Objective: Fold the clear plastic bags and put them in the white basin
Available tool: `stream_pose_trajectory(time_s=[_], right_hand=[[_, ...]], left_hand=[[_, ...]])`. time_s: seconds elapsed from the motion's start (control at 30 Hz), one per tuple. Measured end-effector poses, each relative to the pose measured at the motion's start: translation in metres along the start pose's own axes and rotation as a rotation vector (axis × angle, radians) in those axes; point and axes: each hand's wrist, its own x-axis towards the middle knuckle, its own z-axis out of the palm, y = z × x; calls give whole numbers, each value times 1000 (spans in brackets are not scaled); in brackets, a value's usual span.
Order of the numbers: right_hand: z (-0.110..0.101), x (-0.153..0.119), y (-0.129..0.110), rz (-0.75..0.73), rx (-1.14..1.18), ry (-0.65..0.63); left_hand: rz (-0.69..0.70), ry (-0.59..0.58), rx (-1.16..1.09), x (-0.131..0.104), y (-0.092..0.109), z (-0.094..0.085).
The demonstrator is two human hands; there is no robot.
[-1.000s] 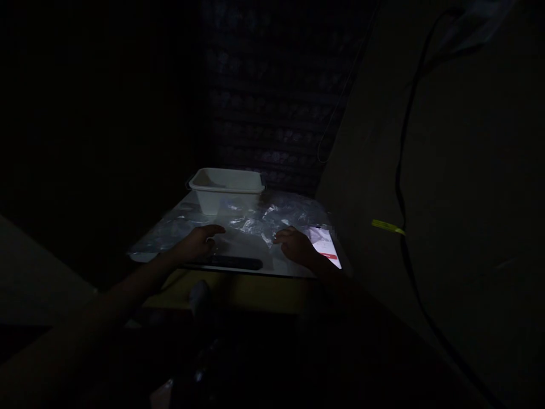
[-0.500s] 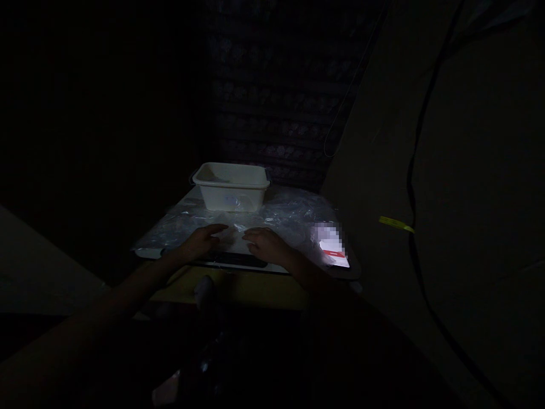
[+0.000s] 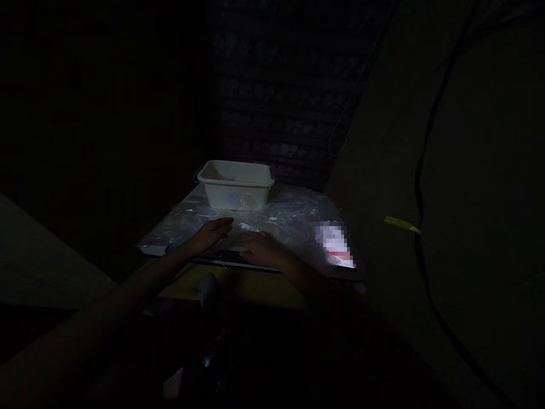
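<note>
Both hands are over the near part of a table covered with clear plastic sheeting (image 3: 293,209). My left hand (image 3: 212,233) has its fingers stretched out to the right and holds nothing I can see. My right hand (image 3: 259,248) lies lower, fingers spread and pointing left, beside a dark flat strip (image 3: 225,255) along the near edge. Whether the hands press on the sheeting is too dark to tell. Beyond them stands a white rectangular tub (image 3: 236,196) with handles at its ends.
A lit phone screen (image 3: 338,250), partly pixelated, lies at the table's right side. A dark cable with a yellow tag (image 3: 402,224) hangs at the right. A patterned dark curtain or wall (image 3: 276,125) rises behind. Below the edge is a yellowish panel (image 3: 255,287).
My left hand has lifted slightly and its fingers are straighter. My right hand has shifted a little down. The whole view has moved slightly, and the scene looks dimmer.
</note>
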Motion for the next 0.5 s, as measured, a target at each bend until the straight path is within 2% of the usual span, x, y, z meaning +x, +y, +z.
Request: stream_pose_trajectory(time_s=[0.17, 0.37, 0.5], right_hand=[[-1, 3, -3, 21, -39, 35], [3, 8, 0, 29, -40, 13], [-2, 6, -3, 12, -33, 1]], left_hand=[[-10, 6, -13, 1, 4, 2], [-34, 22, -84, -1, 15, 5], [-58, 50, -70, 1, 20, 9]])
